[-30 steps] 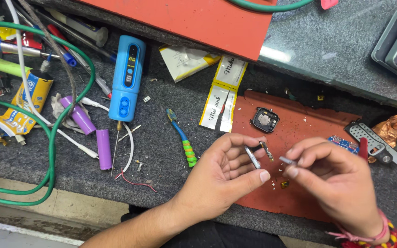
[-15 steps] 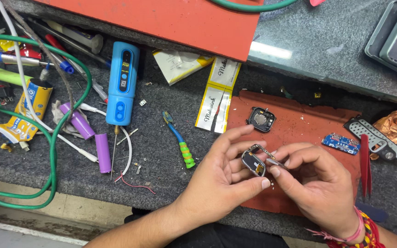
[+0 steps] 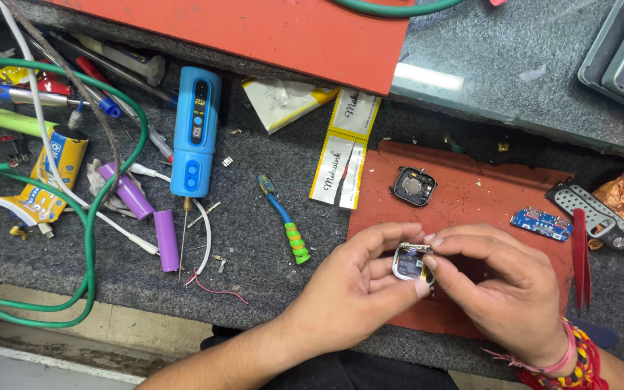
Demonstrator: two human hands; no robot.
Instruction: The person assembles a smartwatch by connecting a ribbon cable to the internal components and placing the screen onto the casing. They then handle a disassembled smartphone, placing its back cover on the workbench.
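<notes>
left hand [image 3: 355,289] pinching small square silver-rimmed watch body [image 3: 411,263] over red rubber mat [image 3: 471,180] | right hand [image 3: 503,289] gripping its top edge | risk: slips, tiny parts scatter

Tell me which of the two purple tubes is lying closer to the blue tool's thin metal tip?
The lower purple tube, lying nearly straight up and down right beside the thin tip of the blue tool. The other purple tube lies slanted, farther left, on crumpled paper.
</notes>
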